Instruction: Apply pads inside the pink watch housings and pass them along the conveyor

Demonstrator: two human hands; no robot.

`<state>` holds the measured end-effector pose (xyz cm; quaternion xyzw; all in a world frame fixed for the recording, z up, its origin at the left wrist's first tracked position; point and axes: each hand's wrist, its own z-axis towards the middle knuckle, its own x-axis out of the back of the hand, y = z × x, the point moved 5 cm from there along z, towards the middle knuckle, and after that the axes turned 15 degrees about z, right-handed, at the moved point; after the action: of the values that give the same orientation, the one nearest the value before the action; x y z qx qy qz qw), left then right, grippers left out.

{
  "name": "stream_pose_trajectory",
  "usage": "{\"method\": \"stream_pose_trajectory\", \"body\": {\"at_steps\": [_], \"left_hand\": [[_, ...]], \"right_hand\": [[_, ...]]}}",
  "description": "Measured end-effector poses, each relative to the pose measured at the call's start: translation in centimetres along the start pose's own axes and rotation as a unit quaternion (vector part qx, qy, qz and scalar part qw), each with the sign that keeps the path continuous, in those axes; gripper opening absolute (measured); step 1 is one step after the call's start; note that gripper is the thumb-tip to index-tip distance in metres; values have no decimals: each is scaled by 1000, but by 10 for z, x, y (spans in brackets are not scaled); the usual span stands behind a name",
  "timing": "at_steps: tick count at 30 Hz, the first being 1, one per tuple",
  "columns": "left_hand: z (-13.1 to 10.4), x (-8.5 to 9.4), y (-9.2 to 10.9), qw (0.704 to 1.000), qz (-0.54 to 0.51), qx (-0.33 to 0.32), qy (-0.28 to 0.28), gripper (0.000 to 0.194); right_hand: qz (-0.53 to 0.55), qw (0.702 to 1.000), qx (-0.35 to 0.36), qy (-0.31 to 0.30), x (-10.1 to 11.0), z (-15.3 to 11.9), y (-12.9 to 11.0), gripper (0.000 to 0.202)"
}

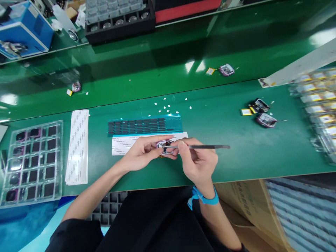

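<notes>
My left hand [140,153] is closed round the edges of a small open watch case [160,144] with a purple rim and electronic parts inside. In my right hand [198,161] is a pair of dark, slim tweezers [212,147], held like a pen. Their tip reaches into the case, and my right fingers are close against its right side. Partly under my hands lies a white printed sheet [120,147]. Just behind it is a blue film [173,123] bearing rows of black strips [136,126]. Small white bits [168,106] are scattered beyond the film.
At left lie a clear tray [59,157] of dark parts and a stack of white strips [76,147]. Open cases [266,120] with yellow-edged batteries [246,112] sit at right, near clear trays [319,108]. A shelf holds a black tray [120,29] and blue box [28,29].
</notes>
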<state>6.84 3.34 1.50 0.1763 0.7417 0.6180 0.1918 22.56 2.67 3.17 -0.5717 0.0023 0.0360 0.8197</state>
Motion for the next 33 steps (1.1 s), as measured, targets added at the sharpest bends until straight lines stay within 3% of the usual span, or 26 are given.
{"method": "stream_pose_trajectory", "body": {"at_steps": [4, 9, 11, 14, 17, 22, 25, 27, 30, 33], "left_hand": [[1, -1, -5, 1000, -6, 15, -16, 35], [0, -1, -10, 999, 6, 33, -38, 36], [1, 0, -8, 999, 16, 32, -34, 34], [1, 1, -6, 999, 2, 33, -31, 31], [3, 8, -8, 998, -22, 49, 21, 35], [9, 43, -17, 974, -42, 65, 212, 27], [21, 76, -16, 944, -35, 70, 321, 16], [31, 101, -8, 923, -20, 83, 375, 20], [40, 137, 16, 903, 30, 109, 414, 33], [33, 150, 45, 900, 107, 115, 407, 39]], "right_hand": [[10, 1000, 27, 8, 2, -6, 2, 19], [74, 980, 37, 180, 44, -11, 12, 25], [46, 980, 9, 194, 61, -13, 19, 28], [-2, 978, -86, 189, 84, -23, 35, 41], [-11, 961, -157, 228, 103, -37, 48, 53], [-13, 972, -147, 183, 106, -34, 49, 59], [-15, 979, -140, 149, 103, -29, 47, 61], [-13, 982, -133, 136, 104, -28, 47, 62], [-9, 982, -128, 138, 109, -29, 49, 65], [5, 979, -147, 144, 114, -31, 56, 69]]}}
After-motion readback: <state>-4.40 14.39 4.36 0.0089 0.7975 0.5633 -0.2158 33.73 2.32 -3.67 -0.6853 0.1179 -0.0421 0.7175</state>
